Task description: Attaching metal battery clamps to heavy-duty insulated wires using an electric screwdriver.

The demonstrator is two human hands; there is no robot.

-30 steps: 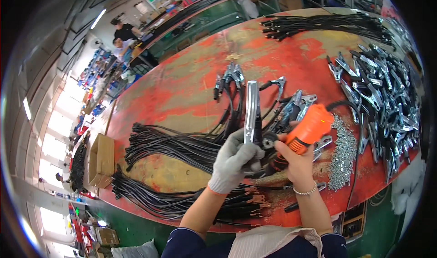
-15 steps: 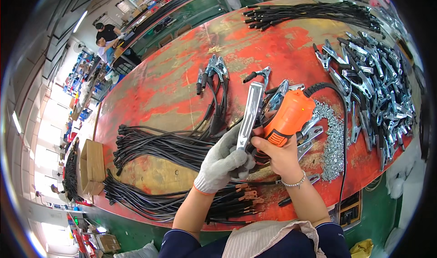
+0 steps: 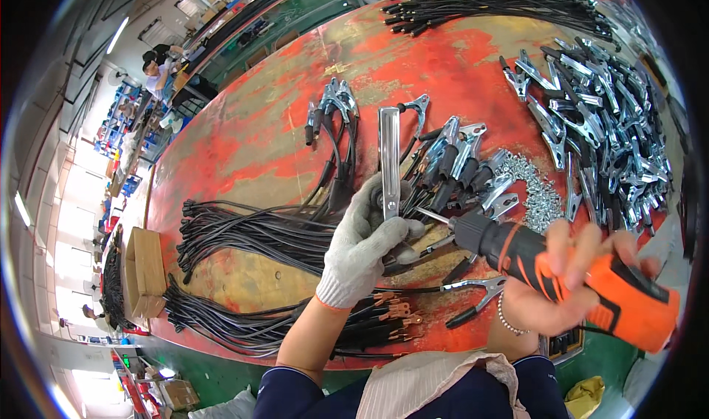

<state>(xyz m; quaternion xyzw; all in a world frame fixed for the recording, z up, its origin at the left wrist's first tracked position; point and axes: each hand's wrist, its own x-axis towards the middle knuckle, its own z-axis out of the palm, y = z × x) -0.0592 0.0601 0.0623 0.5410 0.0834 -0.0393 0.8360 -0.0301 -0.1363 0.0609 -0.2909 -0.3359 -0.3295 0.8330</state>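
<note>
My left hand (image 3: 358,253), in a grey-white knit glove, grips a shiny metal spring clamp (image 3: 388,160) that stands upright with its channel-shaped handle toward me. Bare except for a beaded bracelet, my right hand (image 3: 557,297) is wrapped round an orange and black electric screwdriver (image 3: 517,253). The screwdriver lies level, its bit pointing left and ending a little right of the gloved fingers, apart from the clamp. Behind the bit lie several clamps with black sleeves (image 3: 465,157). One more clamp with a black grip (image 3: 484,293) rests beside my right wrist.
A large heap of clamps (image 3: 613,123) covers the table's right side, beside a pile of small nuts (image 3: 543,197). Black cable bundles (image 3: 251,230) lie left, some ending in copper lugs (image 3: 399,308). More cables (image 3: 487,12) lie far back. A cardboard box (image 3: 144,271) stands left; people work beyond.
My right hand has swung the screwdriver down and right, from beside the clamp with its rear end up to a level pose pointing left. The clamp has turned more upright in my left hand.
</note>
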